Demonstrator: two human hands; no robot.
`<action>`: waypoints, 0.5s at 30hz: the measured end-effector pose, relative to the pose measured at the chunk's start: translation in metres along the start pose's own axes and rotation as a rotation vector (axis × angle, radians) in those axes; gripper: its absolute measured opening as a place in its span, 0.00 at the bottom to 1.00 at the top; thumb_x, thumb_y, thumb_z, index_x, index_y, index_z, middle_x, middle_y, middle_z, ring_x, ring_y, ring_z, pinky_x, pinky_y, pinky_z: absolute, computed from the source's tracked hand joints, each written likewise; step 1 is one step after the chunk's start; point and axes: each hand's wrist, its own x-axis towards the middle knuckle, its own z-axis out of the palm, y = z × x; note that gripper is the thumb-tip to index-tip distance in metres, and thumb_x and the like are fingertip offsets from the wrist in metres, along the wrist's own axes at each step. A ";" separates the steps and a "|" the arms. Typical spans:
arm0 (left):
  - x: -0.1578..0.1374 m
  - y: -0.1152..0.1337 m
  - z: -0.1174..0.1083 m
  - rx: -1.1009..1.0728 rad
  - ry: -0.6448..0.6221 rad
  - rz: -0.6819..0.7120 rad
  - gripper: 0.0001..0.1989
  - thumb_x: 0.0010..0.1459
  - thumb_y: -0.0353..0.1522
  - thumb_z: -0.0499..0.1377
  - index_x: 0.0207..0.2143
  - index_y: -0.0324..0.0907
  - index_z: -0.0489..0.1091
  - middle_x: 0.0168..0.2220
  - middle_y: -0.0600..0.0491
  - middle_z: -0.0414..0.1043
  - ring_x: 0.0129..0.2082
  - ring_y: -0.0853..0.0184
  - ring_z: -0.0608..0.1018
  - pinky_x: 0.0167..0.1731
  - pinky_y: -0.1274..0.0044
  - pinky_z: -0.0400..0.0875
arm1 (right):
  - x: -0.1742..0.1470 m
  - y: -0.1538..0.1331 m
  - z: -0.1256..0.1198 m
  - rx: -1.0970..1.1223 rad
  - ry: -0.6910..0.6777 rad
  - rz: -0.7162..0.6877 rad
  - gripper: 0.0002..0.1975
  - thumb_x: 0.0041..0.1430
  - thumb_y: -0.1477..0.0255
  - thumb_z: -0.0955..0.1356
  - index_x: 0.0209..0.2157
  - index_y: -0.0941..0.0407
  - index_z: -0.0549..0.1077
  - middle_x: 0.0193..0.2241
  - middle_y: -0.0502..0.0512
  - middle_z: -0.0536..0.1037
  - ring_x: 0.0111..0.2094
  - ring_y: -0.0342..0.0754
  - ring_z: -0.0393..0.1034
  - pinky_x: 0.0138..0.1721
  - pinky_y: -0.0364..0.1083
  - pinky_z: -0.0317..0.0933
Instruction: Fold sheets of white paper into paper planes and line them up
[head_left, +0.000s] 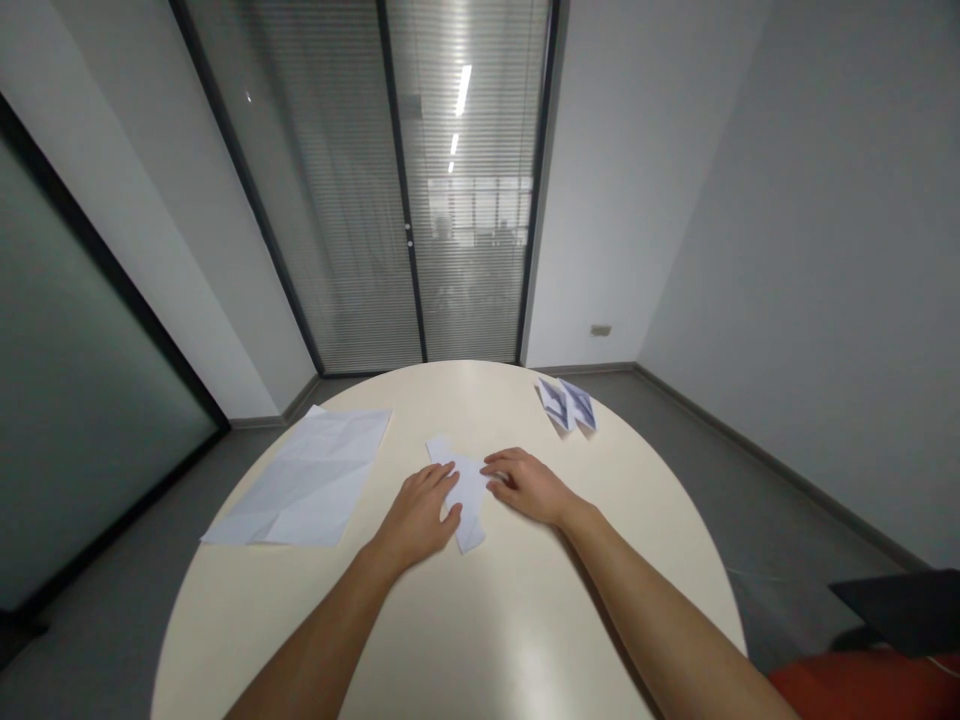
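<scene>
A folded piece of white paper point(470, 492) lies on the table between my two hands, with a pointed flap at its near end and another corner sticking out at the far left. My left hand point(421, 515) rests on its left side, fingers stretched over the paper and the thumb spread towards the near flap. At the right edge is my right hand point(531, 488), its fingertips touching the paper and a gap showing between fingers and thumb. Neither hand is closed around anything.
On the left of the round cream table point(480, 630) lies a large creased white sheet point(311, 480). A folded paper piece with dark printing point(568, 405) stands near the far right edge. Beyond the table are glass doors with blinds point(360, 200). A red seat point(862, 685) shows at lower right.
</scene>
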 end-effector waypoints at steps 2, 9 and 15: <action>0.001 0.002 -0.001 -0.002 0.008 0.005 0.23 0.62 0.32 0.56 0.60 0.41 0.69 0.62 0.45 0.68 0.62 0.56 0.68 0.63 0.63 0.61 | 0.000 0.001 0.000 0.001 -0.009 -0.004 0.14 0.63 0.71 0.68 0.48 0.55 0.80 0.50 0.61 0.80 0.54 0.55 0.71 0.57 0.53 0.63; -0.001 0.010 -0.009 0.008 -0.003 0.029 0.26 0.60 0.43 0.61 0.59 0.43 0.70 0.62 0.45 0.69 0.60 0.52 0.69 0.62 0.59 0.60 | 0.002 0.000 0.000 0.041 -0.003 0.019 0.11 0.63 0.71 0.69 0.45 0.54 0.81 0.46 0.57 0.82 0.49 0.52 0.73 0.54 0.49 0.65; -0.004 0.013 -0.011 -0.008 -0.041 0.021 0.28 0.60 0.44 0.61 0.61 0.44 0.67 0.65 0.45 0.65 0.64 0.53 0.66 0.66 0.56 0.52 | 0.002 -0.002 -0.001 0.048 0.005 0.015 0.11 0.61 0.72 0.70 0.45 0.54 0.81 0.45 0.58 0.82 0.49 0.53 0.73 0.53 0.51 0.65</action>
